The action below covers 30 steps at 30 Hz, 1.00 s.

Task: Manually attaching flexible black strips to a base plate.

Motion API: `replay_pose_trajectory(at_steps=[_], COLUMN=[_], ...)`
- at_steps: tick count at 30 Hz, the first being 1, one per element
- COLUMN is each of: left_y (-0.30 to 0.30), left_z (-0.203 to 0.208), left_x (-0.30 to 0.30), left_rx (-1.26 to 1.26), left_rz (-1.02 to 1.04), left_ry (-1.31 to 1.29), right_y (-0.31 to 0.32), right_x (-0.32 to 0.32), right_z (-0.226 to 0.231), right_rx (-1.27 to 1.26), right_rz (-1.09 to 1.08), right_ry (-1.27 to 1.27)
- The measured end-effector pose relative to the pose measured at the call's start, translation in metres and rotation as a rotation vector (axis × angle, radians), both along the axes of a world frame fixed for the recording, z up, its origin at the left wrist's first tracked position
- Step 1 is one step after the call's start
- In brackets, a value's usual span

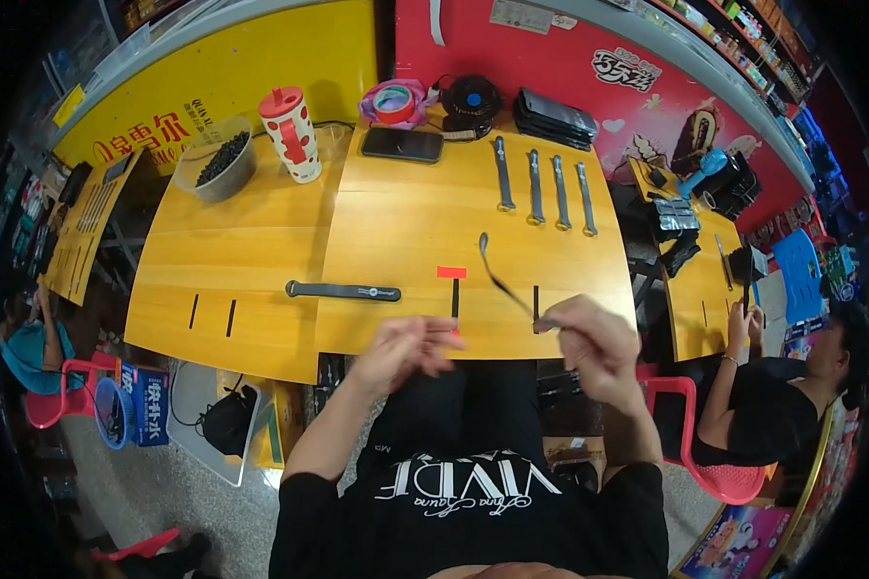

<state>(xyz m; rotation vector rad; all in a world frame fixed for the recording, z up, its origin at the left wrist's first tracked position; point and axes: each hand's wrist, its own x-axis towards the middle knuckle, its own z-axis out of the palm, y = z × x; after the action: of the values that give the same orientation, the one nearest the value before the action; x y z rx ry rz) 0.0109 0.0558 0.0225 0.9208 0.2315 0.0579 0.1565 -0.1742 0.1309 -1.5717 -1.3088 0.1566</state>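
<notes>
1. Your right hand point(597, 340): fingers pressed together, pinching the near end of a thin dark strap point(500, 280). The strap rises from the pinch and curves up over the desk point(261, 251). Whether its far tip touches the wood cannot be told.
2. Your left hand point(403, 349): blurred at the desk's near edge, fingers drawn together. Whether it holds anything cannot be told. It sits just below a black slot point(455, 297) with a red tag point(451, 272) above it.
3. Second slot point(536, 311): partly hidden behind your right hand and the strap.
4. Dark band point(343, 289): flat on the desk, left of the red tag, well apart from both hands.
5. Four grey bands point(543, 185): laid side by side, upright in the view, at the far right of the desk.
6. Phone point(402, 145): face up at the far edge, with a tape roll point(394, 102) and a small black fan point(470, 98) behind it.
7. Stack of dark flat items point(553, 118): right of the fan; kind hard to make out.
8. Red-and-white cup point(291, 133) and a clear tub point(217, 160) of dark pieces: far left.
9. Two short slots point(212, 315): near left edge.
10. Another person point(792, 386): seated at right on a red chair point(714, 463), at a neighbouring desk point(700, 280), partly cut off by the dark rim.
11. Your lap hides the floor below the desk's middle.
</notes>
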Motion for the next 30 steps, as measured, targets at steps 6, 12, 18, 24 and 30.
replay_pose_trajectory(at_steps=[6, 12, 18, 24, 30], left_y=[-0.014, 0.032, 0.103, 0.103, 0.070], left_z=[-0.006, -0.012, -0.036, -0.077, -0.073], left_x=[0.071, 0.169, 0.292, 0.334, 0.313], left_rx=[-0.275, 0.224, 0.645, 1.342, 1.865], left_rz=[0.004, 0.142, 0.100, 0.368, 0.383], left_ry=[0.059, 0.167, 0.181, 0.236, -0.180], right_y=[-0.003, -0.023, -0.031, -0.038, -0.038], right_x=[0.006, 0.027, 0.066, 0.098, 0.109], right_z=[-0.040, -0.089, -0.131, -0.164, -0.168], right_rx=[-0.152, -0.289, -0.202, -0.149, -0.097], right_rz=[0.142, 0.097, -0.169, -0.326, -0.353], right_ry=[-0.112, -0.308, -0.188, -0.021, 0.107])
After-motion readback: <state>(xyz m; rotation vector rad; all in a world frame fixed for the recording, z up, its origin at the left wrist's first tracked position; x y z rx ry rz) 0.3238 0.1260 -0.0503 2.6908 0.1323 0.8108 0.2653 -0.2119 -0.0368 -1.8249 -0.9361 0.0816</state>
